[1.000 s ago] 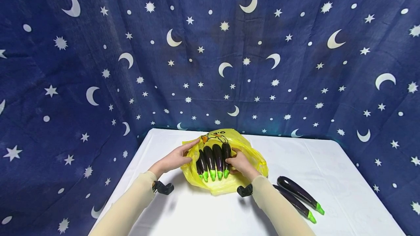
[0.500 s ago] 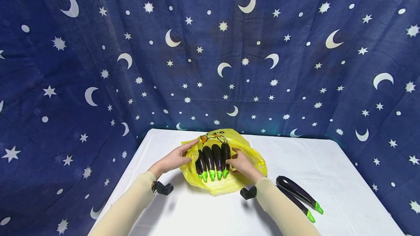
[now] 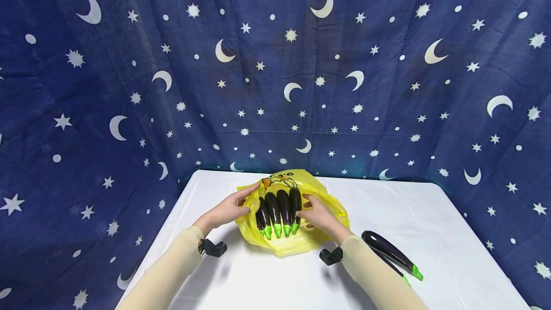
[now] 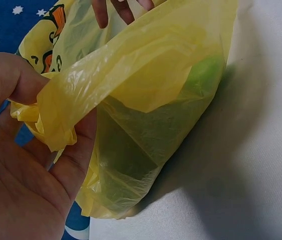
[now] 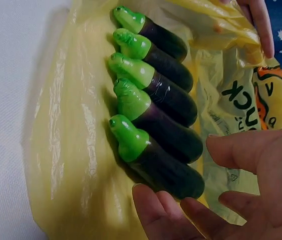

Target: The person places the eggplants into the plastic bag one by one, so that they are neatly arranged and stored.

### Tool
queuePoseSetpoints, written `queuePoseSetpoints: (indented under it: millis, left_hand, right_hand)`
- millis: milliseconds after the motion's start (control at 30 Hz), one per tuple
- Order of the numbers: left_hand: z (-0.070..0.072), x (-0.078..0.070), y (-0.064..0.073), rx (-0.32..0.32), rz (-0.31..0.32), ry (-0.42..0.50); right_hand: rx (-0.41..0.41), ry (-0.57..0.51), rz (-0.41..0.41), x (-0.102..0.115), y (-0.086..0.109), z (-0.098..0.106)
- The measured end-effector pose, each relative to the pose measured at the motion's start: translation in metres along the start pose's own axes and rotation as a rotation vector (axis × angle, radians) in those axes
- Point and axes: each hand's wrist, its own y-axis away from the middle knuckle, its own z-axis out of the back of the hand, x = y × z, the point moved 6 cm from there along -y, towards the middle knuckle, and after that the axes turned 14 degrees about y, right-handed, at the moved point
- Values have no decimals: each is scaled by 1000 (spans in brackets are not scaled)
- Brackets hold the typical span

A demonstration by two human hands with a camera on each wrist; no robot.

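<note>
A yellow plastic bag (image 3: 318,243) with a printed picture lies with its mouth toward me. Several dark purple eggplants (image 3: 285,209) with green stem ends lie in it side by side, stems facing me. My left hand (image 3: 228,210) holds the bag's left rim; in the left wrist view the bunched film passes between thumb and fingers. Inside the bag's right part, my right hand (image 3: 317,213) is beside the rightmost eggplant (image 5: 163,172). Its thumb and fingers are spread around that eggplant's near end, holding nothing.
Two more eggplants lie on the white-covered table (image 3: 430,224) at the right: one eggplant (image 3: 391,252) shows fully, the other is mostly behind my right sleeve (image 3: 374,267). A blue curtain (image 3: 275,85) with moons and stars hangs behind the table.
My right hand has loosened from the rightmost eggplant and shifted slightly right. Its sleeve now covers more of one loose eggplant. My left hand stays on the bag's rim.
</note>
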Motion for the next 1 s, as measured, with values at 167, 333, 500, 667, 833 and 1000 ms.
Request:
queuePoseSetpoints:
  millis: [167, 333, 500, 667, 833, 1000]
  left_hand:
    - [-1, -1, 0, 5, 0, 3]
    - [-1, -1, 1, 8, 3, 4]
    - [-1, -1, 1, 7, -3, 10]
    - [0, -1, 0, 0, 6, 11]
    - [0, -2, 0, 0, 4, 13]
    - [0, -1, 0, 4, -3, 14]
  right_hand:
    - [13, 45, 46, 6, 9, 5]
    - [47, 68, 78, 7, 20, 12]
    - [63, 62, 135, 8, 29, 22]
    - [77, 116, 201, 10, 37, 33]
    - [99, 159, 290, 12, 48, 43]
    - [130, 170, 361, 10, 57, 53]
